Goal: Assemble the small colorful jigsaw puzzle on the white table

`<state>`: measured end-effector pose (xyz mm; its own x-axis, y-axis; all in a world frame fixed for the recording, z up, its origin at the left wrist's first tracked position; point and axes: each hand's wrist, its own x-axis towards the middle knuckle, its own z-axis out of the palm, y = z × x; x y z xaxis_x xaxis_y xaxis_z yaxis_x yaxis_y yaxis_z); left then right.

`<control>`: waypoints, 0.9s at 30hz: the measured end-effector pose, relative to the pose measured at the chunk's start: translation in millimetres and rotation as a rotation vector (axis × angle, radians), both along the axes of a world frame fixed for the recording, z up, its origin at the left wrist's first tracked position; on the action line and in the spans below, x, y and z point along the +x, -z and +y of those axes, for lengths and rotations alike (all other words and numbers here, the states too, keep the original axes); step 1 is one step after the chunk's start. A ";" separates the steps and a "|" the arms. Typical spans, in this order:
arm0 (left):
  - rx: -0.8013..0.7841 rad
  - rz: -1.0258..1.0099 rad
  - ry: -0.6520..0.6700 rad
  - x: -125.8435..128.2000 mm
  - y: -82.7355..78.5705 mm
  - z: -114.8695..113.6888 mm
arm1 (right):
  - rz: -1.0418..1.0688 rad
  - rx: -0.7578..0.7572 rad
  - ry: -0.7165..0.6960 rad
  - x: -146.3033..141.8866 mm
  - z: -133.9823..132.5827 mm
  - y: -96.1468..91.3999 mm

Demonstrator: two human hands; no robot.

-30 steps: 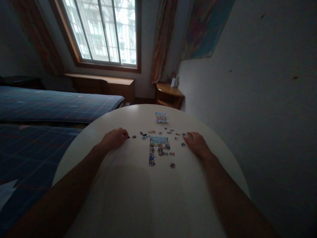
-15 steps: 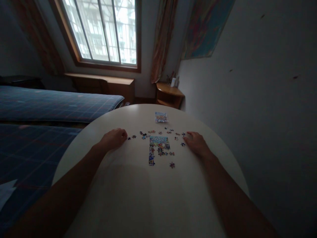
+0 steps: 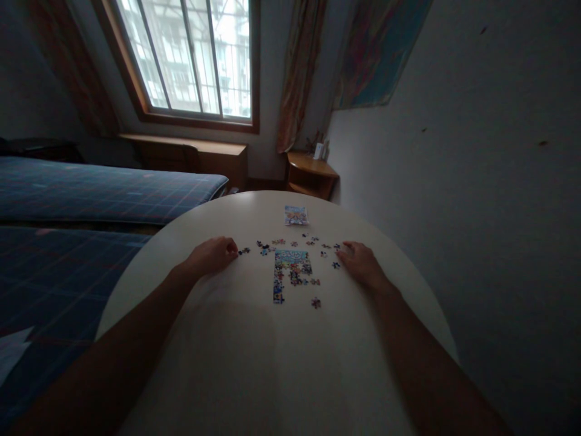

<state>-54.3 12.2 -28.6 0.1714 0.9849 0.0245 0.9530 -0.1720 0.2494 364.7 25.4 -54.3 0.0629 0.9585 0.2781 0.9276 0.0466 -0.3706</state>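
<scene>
My left hand (image 3: 214,254) rests at the left of the table with its fingers curled in a pinch. At its fingertips lies a small dark puzzle piece (image 3: 241,252), close beside another loose piece (image 3: 246,250). On the right, my right hand (image 3: 358,260) lies on the table, thumb and forefinger apart, beside a dark piece (image 3: 337,246). Between the hands is a partly joined jigsaw puzzle (image 3: 293,259), with a blue top band and a strip running down its left side. Several loose pieces lie in an arc above it, and one piece (image 3: 316,303) sits below.
A small picture packet (image 3: 296,215) lies toward the far side of the round white table (image 3: 236,357). Beds with plaid covers (image 3: 91,191) stand to the left. A wooden corner shelf (image 3: 311,163) is behind the table, and a wall rises on the right.
My left hand has shifted slightly to the right, and the dark piece at its fingertips has moved with it, closer to the neighbouring piece. The right hand stays in place.
</scene>
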 end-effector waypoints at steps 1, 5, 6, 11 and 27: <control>-0.001 -0.003 0.002 0.1 -0.1 0.0 | 0.001 -0.001 -0.001 -0.1 -0.1 -0.1; 0.003 -0.033 -0.001 0.5 0.5 0.0 | 0.003 0.002 0.000 -0.6 -0.3 0.0; 0.007 -0.045 -0.002 0.6 0.7 -0.2 | 0.004 0.005 0.001 -0.8 -0.4 0.1; 0.042 -0.151 0.035 3.5 -1.3 -1.4 | 0.019 0.026 0.007 -2.3 -1.6 0.2; 0.096 -0.867 0.229 88.6 -5.8 -32.9 | 0.084 0.290 -0.639 -94.1 -48.3 -43.8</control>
